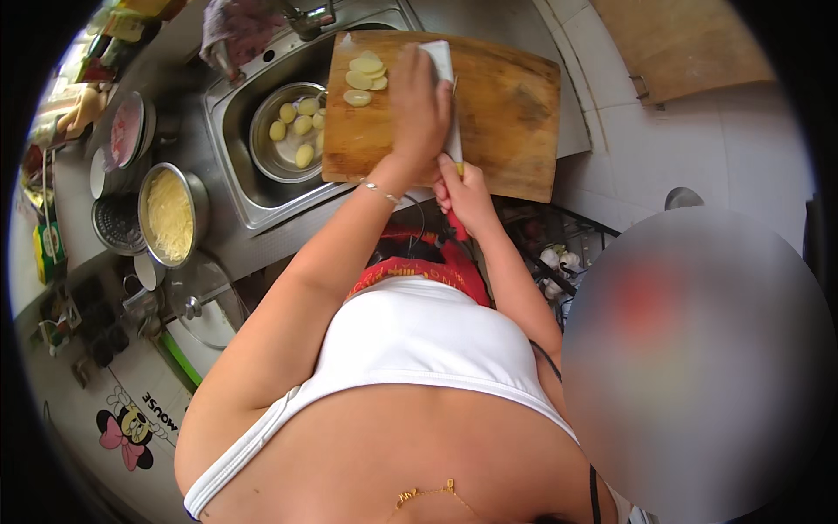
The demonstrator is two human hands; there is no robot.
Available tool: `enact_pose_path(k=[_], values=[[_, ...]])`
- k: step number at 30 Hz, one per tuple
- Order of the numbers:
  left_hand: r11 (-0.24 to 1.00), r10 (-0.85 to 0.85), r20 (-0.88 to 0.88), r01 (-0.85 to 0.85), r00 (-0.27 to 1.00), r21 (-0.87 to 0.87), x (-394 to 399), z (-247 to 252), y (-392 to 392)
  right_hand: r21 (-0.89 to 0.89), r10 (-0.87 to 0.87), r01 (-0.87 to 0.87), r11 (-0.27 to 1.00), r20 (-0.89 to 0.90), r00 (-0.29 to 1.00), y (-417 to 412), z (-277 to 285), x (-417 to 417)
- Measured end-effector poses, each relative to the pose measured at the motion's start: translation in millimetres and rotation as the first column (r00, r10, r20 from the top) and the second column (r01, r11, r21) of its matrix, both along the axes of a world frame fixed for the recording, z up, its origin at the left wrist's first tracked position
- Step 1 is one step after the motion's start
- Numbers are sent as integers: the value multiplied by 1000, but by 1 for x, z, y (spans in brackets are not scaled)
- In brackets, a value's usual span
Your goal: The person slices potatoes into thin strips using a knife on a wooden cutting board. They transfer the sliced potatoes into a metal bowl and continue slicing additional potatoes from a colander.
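A wooden cutting board [510, 124] lies across the sink's right part. My left hand [419, 108], blurred, is spread palm down over a long, pale, flat kitchen tool [437, 56], which looks like a hand slicer; whatever is under the palm is hidden. At the board's near edge, my right hand [461, 190] grips the tool's handle, which has yellow and red parts. Pale slices, seemingly potato [366, 69], overlap on the board left of my left hand. Peeled potatoes [303, 124] sit in liquid in a round metal bowl [256, 154] inside the sink.
The steel sink [229, 190] has a faucet [308, 23] with a cloth [239, 33] beside it. On the counter at left stand a metal bowl [201, 203] of pale shreds, a dark colander [118, 223] and stacked plates [127, 131]. A glass lid [203, 295] and garlic bulbs [560, 259] lie nearer.
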State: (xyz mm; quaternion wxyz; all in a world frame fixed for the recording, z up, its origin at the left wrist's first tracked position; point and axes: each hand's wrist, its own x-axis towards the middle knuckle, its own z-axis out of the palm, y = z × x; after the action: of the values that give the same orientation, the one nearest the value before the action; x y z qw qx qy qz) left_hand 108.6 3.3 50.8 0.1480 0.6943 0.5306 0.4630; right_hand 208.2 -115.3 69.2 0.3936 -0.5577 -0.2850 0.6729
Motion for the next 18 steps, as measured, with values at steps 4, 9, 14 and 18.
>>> enact_pose_path(k=[4, 9, 14, 18], values=[[971, 227, -115, -215, 967, 109, -96, 38, 2, 102, 249, -250, 963, 21, 968, 24, 32, -66], [917, 395, -57, -389, 917, 94, -219, 48, -15, 83, 456, -449, 890, -93, 885, 36, 42, -173], [839, 539, -68, -528, 840, 135, -336, 42, -50, 93, 594, -588, 803, -180, 784, 26, 36, -282], [787, 607, 2, -601, 795, 140, -417, 25, -75, 130, 680, -667, 733, -131, 722, 16, 28, -354]])
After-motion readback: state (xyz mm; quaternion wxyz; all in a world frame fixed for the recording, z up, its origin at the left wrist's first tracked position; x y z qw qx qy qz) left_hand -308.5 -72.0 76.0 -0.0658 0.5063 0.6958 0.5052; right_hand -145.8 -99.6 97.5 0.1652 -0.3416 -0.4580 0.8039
